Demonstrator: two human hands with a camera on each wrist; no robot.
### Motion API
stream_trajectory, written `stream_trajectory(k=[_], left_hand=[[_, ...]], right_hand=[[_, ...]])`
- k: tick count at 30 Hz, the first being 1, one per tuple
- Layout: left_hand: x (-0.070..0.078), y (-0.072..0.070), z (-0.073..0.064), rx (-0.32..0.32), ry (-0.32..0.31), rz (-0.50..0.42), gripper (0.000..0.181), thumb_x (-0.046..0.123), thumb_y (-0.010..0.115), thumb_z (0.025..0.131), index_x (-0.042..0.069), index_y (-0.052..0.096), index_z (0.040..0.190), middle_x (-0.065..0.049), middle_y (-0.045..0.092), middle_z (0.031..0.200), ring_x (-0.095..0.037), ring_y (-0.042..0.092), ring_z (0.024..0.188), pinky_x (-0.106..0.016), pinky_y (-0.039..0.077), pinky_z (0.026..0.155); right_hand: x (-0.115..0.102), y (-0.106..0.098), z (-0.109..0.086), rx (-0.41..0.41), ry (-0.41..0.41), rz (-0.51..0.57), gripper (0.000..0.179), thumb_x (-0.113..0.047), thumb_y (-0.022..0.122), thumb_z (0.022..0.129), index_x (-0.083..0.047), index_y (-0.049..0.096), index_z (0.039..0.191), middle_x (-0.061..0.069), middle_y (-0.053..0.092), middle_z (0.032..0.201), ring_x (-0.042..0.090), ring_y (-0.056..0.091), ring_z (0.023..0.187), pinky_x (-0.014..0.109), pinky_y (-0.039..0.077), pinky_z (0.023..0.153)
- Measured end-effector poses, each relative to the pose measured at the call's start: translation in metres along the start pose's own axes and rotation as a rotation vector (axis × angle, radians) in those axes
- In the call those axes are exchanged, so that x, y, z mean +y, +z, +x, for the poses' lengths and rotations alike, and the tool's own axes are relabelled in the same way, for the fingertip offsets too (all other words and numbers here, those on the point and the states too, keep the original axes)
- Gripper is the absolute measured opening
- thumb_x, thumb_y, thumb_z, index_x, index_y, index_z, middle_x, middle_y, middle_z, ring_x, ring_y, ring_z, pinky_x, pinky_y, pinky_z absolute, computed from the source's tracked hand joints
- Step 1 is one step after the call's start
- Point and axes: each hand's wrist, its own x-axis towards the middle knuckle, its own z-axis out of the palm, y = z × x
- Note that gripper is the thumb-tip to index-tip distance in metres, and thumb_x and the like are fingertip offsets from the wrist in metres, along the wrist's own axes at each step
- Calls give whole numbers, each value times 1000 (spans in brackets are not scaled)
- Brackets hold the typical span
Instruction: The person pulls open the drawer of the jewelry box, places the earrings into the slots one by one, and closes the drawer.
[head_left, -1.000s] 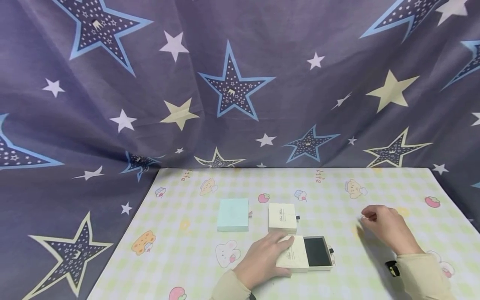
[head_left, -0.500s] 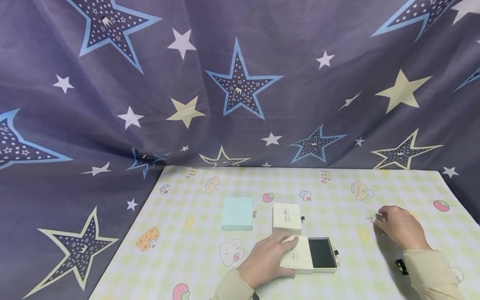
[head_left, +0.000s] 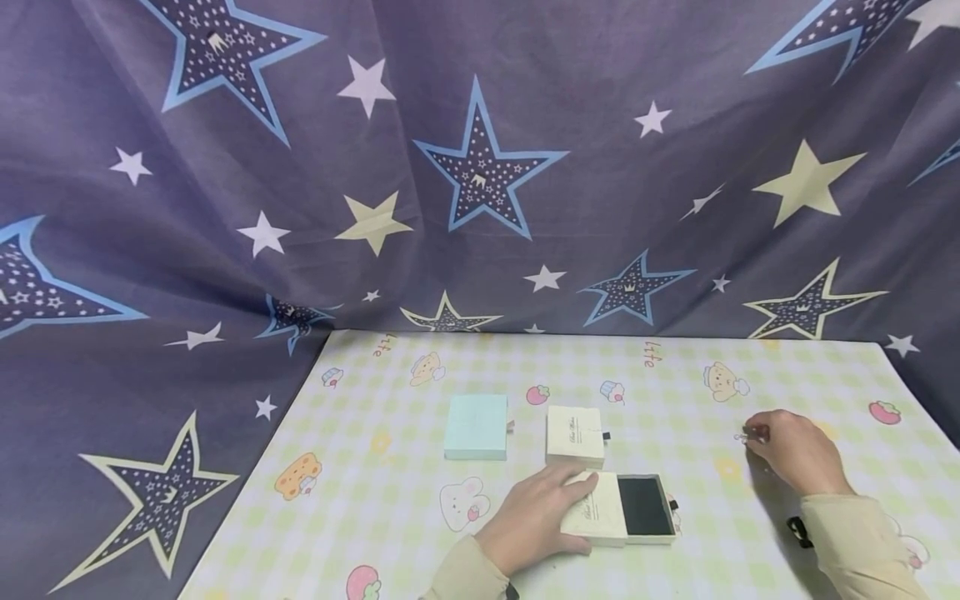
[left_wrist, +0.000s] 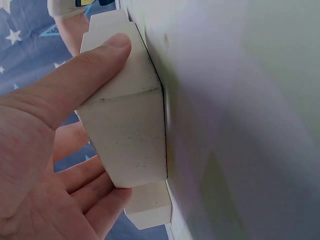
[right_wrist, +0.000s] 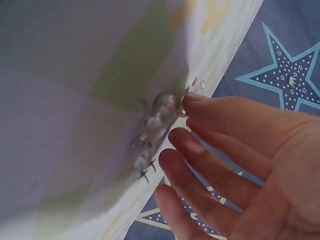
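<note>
My left hand (head_left: 536,512) holds a cream drawer box (head_left: 597,506) by its sleeve, thumb on the near side and fingers on the far side. Its drawer (head_left: 647,506) is slid out to the right, showing a bare black lining. In the left wrist view the thumb lies along the cream box (left_wrist: 125,130). To the right, my right hand (head_left: 798,450) is low over the table, thumb and forefinger pinching at small clear sparkling jewellery (head_left: 741,437). The right wrist view shows clear stones with thin silver star shapes (right_wrist: 155,120) on the tablecloth, close to the fingertips.
Behind the opened box stands a second cream box (head_left: 573,433) with a black pull tab, shut. A pale mint-green box (head_left: 476,427) lies left of it. The checked tablecloth (head_left: 360,517) has printed cartoon figures. A star-patterned purple curtain (head_left: 315,167) hangs behind.
The head view has shifted slightly. My right hand drew back from the jewellery, its fingers parting, and now closes at it again. My left hand stays on the cream box.
</note>
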Motion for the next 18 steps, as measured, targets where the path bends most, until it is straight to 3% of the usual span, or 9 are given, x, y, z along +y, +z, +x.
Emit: stream_trajectory(k=[6, 13, 18], left_hand=[[1, -1, 2, -15, -13, 1, 85, 50, 83, 71, 17, 54, 143, -2, 49, 147, -17, 51, 132, -29, 47, 104], [1, 0, 1, -9, -13, 3, 85, 50, 84, 70, 16, 55, 143, -1, 49, 146, -16, 50, 132, -29, 47, 105], [1, 0, 1, -2, -6, 12, 85, 50, 84, 70, 16, 55, 143, -1, 50, 146, -15, 50, 132, -28, 47, 104]], right_hand=[[-3, -1, 2, -13, -10, 10, 13, -2, 75, 79, -1, 76, 92, 13, 72, 81, 23, 63, 65, 44, 50, 56], [0, 1, 4, -2, -17, 7, 9, -3, 74, 80, -2, 77, 88, 13, 73, 81, 31, 65, 69, 47, 51, 57], [1, 3, 4, 9, -34, 12, 8, -3, 73, 81, -1, 76, 89, 14, 72, 81, 29, 65, 68, 46, 50, 57]])
